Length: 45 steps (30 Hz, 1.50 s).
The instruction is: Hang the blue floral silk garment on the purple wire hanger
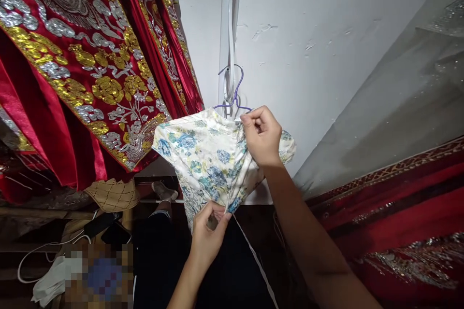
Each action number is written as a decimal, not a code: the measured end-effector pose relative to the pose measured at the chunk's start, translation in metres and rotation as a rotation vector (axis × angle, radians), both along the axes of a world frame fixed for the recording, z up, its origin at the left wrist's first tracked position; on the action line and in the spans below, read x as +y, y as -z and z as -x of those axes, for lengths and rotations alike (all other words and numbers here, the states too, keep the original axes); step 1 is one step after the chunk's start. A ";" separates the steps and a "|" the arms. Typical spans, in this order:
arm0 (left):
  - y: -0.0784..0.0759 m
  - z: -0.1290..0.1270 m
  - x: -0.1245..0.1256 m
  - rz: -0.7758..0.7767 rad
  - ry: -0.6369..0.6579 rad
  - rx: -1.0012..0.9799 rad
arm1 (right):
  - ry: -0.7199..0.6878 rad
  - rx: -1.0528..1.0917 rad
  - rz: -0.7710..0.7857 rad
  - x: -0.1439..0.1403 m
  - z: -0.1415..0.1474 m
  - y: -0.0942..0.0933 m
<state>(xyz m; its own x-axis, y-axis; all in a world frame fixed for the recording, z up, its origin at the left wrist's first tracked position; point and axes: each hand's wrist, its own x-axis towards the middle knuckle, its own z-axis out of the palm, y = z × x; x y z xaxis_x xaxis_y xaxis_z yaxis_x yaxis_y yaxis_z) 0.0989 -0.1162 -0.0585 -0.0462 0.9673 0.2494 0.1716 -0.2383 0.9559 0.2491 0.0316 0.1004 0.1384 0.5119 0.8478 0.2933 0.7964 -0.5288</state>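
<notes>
- We held our right hand (261,136) raised at the floral garment's (203,154) top edge, fingers pinched shut.
- Our left hand (209,234) pinched below the garment's lower fold, forearm angled upward.

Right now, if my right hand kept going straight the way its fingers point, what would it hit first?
The right hand pinches the top of the floral garment, fingers pointing up and left. Straight on, it would probably meet the purple hanger first, then the white strip hanging on the wall, though depth is hard to judge.
</notes>
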 end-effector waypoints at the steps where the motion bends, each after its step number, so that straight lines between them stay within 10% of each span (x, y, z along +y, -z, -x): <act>1: -0.007 0.001 0.005 -0.039 -0.002 0.023 | -0.007 -0.011 0.006 -0.004 0.000 0.000; 9: -0.149 0.001 0.083 -0.590 -0.075 0.154 | -0.089 -0.109 0.010 -0.026 -0.006 -0.009; 12: -0.179 -0.003 0.104 -0.647 0.004 0.299 | -0.064 -0.169 -0.030 -0.026 -0.007 -0.006; 17: -0.181 0.003 0.115 -0.585 -0.058 0.333 | -0.068 -0.414 -0.193 -0.011 -0.008 0.015; 23: -0.184 0.014 0.114 -0.544 0.160 0.338 | -0.041 -0.294 -0.262 -0.007 -0.012 0.015; 32: -0.180 0.010 0.119 -0.674 -0.078 0.444 | 0.000 -0.397 -0.281 0.010 0.003 0.022; 45: -0.180 0.007 0.115 -0.709 -0.088 0.408 | 0.049 -0.447 -0.508 0.031 -0.004 0.022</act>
